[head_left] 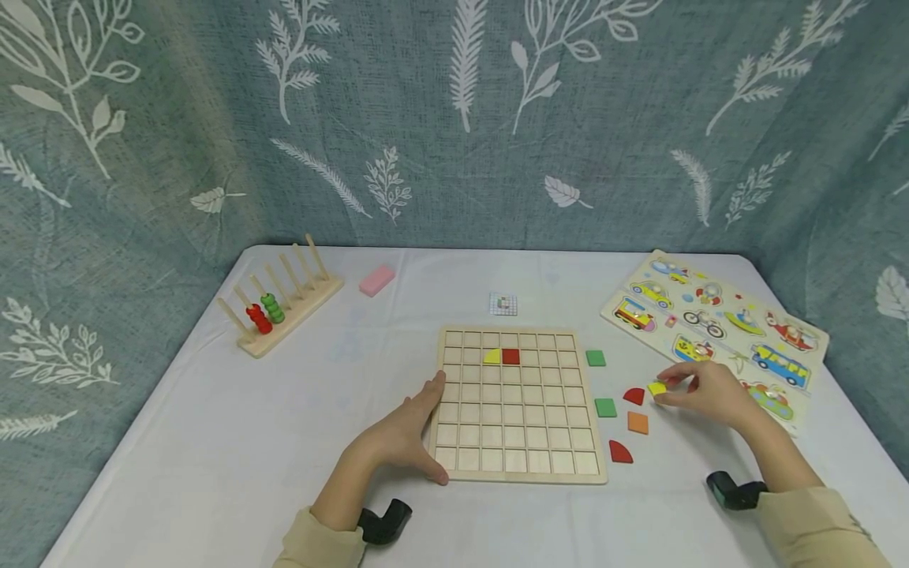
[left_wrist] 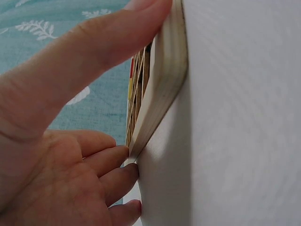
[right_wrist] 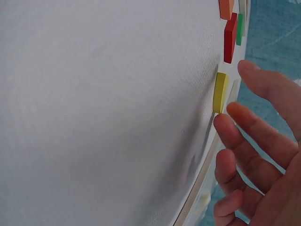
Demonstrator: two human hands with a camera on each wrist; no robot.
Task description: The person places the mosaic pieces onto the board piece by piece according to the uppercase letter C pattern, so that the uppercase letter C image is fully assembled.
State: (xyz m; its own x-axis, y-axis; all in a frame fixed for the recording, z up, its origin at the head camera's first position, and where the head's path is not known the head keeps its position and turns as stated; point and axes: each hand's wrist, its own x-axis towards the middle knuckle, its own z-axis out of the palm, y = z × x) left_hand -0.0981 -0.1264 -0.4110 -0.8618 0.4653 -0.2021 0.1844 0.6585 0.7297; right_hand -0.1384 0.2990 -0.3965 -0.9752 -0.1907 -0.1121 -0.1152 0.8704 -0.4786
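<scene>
My left hand [head_left: 406, 430] spans the near left corner of a wooden grid board [head_left: 592, 476], its thumb on the rim and its fingers along the left side. In the board lie a yellow quarter-round piece [head_left: 492, 356] and a red square tile [head_left: 510, 356]. My right hand [head_left: 706, 390] is to the right of the board, with thumb and fingertips around a yellow piece [head_left: 656, 388]. The right wrist view shows this yellow piece [right_wrist: 219, 92] at the fingertips, the thumb apart from it. Close by are a red quarter-round piece [head_left: 634, 396] and an orange square [head_left: 637, 423].
Two green squares, one of them the upper green square [head_left: 595, 358], and another red quarter-round piece [head_left: 621, 452] lie along the board's right side. Behind are a small pattern card [head_left: 503, 304], a pink block [head_left: 376, 280], a pegged bead stand [head_left: 291, 315] and a vehicle picture puzzle [head_left: 738, 355].
</scene>
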